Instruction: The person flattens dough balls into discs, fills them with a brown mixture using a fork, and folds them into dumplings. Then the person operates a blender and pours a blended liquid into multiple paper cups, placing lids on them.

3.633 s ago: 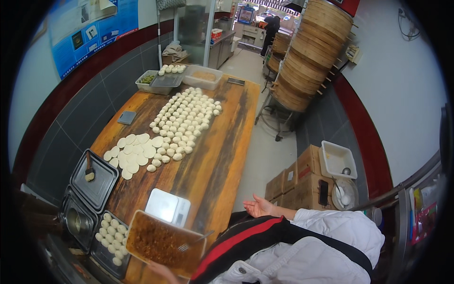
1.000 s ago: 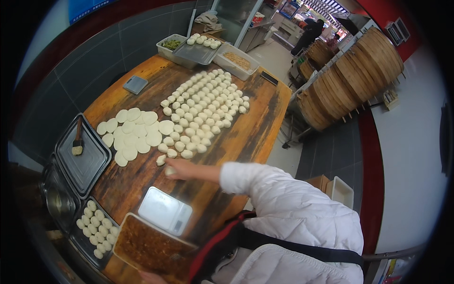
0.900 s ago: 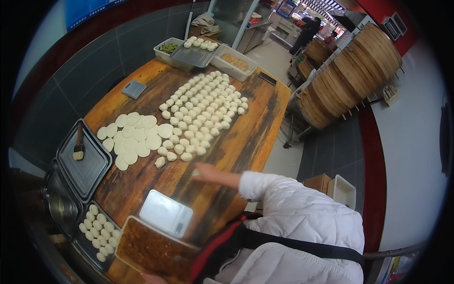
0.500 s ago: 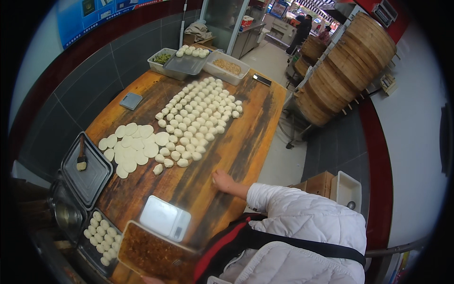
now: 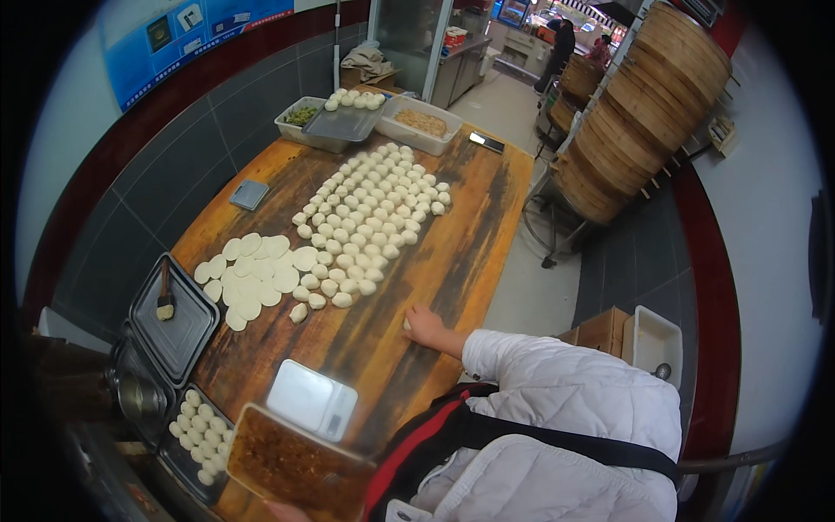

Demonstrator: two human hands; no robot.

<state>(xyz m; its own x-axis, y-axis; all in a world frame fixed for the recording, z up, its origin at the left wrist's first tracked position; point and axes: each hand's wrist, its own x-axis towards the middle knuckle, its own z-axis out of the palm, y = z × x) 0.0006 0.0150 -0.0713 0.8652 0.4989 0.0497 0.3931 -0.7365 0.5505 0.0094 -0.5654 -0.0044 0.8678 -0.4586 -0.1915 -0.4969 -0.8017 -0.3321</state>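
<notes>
My right hand [image 5: 425, 325] rests low on the wooden table [image 5: 383, 348], its fingers curled over a small pale dough ball [image 5: 407, 324] that shows only at their edge. At the bottom edge, a small part of my left hand [image 5: 285, 511] appears beside the near rim of a tray of brown filling [image 5: 300, 461]; its fingers are mostly hidden. Just beyond the tray lies a white scale [image 5: 306, 398]. Many round dough balls [image 5: 365, 209] stand in rows across the far half of the table, with flat round wrappers [image 5: 252, 274] overlapping to their left.
Left of the table are a grey tray with a wooden-handled brush [image 5: 165, 296] and a dark tray of dough balls [image 5: 202, 435]. At the far end stand filling tubs [image 5: 422, 122], a small scale [image 5: 250, 195] and a phone [image 5: 486, 142]. Stacked bamboo steamers [image 5: 648, 104] rise beyond the right edge.
The whole view has shifted slightly, so the table's contents sit a little further right. My right hand stays low on the table; a pale bit of dough now shows at its fingers.
</notes>
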